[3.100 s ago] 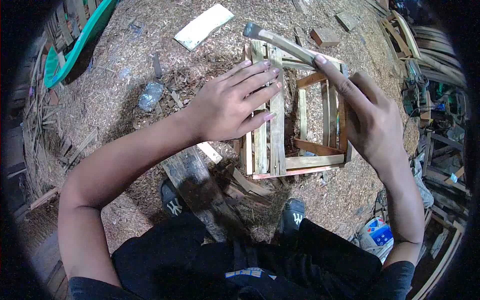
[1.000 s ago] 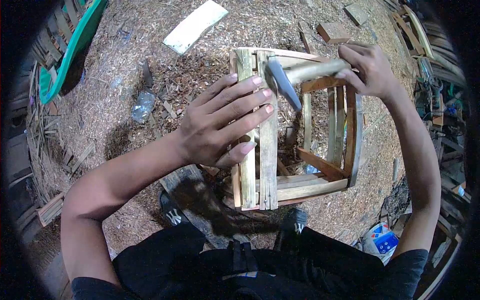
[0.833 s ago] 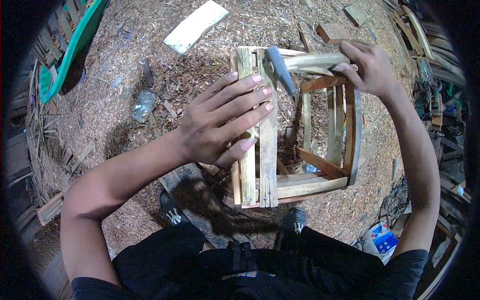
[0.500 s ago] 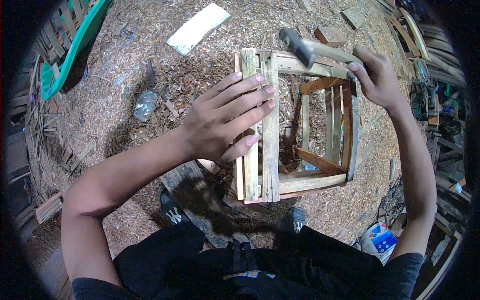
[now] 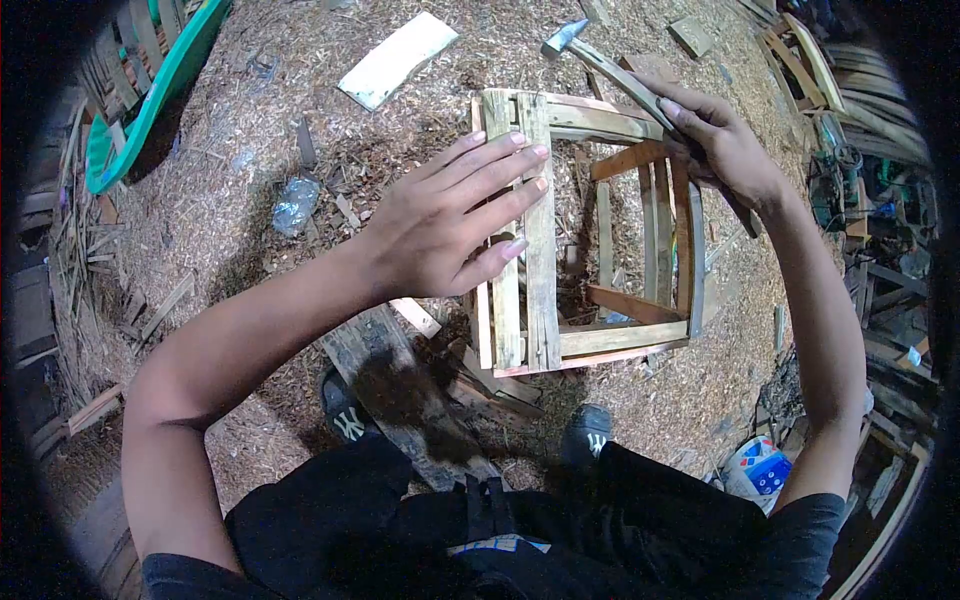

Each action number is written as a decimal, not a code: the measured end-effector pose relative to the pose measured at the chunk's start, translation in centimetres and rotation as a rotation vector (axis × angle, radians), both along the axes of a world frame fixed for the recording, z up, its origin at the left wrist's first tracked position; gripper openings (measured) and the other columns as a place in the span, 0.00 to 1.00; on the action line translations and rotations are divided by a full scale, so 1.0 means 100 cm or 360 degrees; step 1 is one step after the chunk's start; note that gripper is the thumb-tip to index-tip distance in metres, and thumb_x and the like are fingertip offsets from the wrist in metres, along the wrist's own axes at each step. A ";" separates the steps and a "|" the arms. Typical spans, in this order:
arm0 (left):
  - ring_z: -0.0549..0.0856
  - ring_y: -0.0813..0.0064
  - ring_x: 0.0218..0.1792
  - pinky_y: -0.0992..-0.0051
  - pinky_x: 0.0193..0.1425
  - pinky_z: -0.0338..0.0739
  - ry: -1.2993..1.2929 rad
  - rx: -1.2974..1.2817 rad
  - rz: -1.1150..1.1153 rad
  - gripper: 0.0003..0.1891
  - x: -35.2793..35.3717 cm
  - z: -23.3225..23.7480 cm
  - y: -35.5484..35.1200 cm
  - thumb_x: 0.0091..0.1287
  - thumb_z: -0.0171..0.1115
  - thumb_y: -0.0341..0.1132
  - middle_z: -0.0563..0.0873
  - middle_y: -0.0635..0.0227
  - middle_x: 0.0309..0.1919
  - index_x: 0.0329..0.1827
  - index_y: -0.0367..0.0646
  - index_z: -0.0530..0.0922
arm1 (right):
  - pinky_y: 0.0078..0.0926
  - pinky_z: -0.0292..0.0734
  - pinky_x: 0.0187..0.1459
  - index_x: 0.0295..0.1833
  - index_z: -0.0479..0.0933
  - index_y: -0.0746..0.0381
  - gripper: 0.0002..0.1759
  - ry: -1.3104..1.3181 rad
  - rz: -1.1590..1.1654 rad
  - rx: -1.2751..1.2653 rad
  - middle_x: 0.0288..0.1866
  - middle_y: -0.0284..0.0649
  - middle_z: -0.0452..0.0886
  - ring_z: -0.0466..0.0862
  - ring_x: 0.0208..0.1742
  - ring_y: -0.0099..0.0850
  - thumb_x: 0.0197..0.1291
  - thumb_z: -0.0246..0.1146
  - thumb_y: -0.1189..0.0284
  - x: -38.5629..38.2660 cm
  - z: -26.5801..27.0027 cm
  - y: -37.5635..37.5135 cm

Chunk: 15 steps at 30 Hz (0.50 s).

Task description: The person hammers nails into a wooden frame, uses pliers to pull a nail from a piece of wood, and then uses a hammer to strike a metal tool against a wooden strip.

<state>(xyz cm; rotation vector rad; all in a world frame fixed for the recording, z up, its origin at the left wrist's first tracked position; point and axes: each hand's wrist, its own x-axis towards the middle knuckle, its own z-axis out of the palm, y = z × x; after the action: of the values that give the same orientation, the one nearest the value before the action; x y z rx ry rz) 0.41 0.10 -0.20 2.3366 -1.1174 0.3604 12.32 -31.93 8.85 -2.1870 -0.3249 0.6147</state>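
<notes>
A wooden crate frame (image 5: 625, 343) stands on the sawdust ground in front of me, with slats across its left side. My left hand (image 5: 440, 220) lies with fingers spread over two of those upright slats (image 5: 540, 240). Above the crate's top right corner, my right hand (image 5: 722, 150) grips the wooden handle of a hammer (image 5: 620, 78). The hammer's metal head is raised beyond the crate's far edge and touches nothing.
A pale board (image 5: 398, 60) lies on the ground beyond the crate. A dark plank (image 5: 400, 390) is between my shoes. Wood blocks lie at the far right, a green curved object (image 5: 150, 110) at the left, and a white and blue container (image 5: 757, 468) at the lower right.
The hammer head has swung up and away from the crate's top edge, and my right hand has shifted slightly left and down. My left hand stays on the slats.
</notes>
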 end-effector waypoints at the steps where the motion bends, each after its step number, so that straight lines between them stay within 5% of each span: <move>1: 0.72 0.49 0.78 0.48 0.82 0.65 -0.0004 0.0000 0.0003 0.29 0.000 0.000 0.000 0.67 0.60 0.41 0.74 0.51 0.76 0.70 0.39 0.79 | 0.17 0.71 0.38 0.76 0.77 0.50 0.22 0.0199 -0.0069 0.0028 0.36 0.25 0.79 0.73 0.35 0.17 0.83 0.54 0.62 0.002 0.003 -0.003; 9: 0.71 0.51 0.78 0.49 0.83 0.65 -0.0022 0.0041 -0.0002 0.29 0.001 -0.001 0.001 0.67 0.60 0.42 0.74 0.52 0.77 0.71 0.40 0.78 | 0.15 0.64 0.32 0.76 0.77 0.50 0.22 0.0227 0.0185 -0.0012 0.31 0.22 0.72 0.68 0.31 0.15 0.83 0.53 0.65 -0.002 0.006 0.005; 11: 0.72 0.51 0.78 0.49 0.82 0.65 -0.0012 0.0046 -0.0002 0.29 0.001 0.001 0.000 0.67 0.60 0.42 0.74 0.52 0.77 0.71 0.40 0.78 | 0.16 0.74 0.41 0.76 0.77 0.50 0.22 0.0289 0.0032 -0.0010 0.41 0.27 0.83 0.76 0.37 0.16 0.83 0.54 0.65 0.007 0.005 -0.001; 15: 0.72 0.50 0.78 0.49 0.82 0.66 -0.0012 0.0065 0.0008 0.29 0.000 0.001 0.000 0.68 0.59 0.42 0.74 0.53 0.77 0.71 0.39 0.78 | 0.19 0.78 0.48 0.76 0.77 0.52 0.22 0.0137 -0.0023 0.0064 0.52 0.30 0.87 0.80 0.45 0.18 0.82 0.55 0.65 0.003 0.006 0.011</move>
<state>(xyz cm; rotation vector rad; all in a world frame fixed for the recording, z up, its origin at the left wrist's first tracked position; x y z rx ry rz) 0.46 0.14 -0.08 2.3757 -1.1330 0.3513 12.63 -30.83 9.46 -2.1160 -0.2736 0.6866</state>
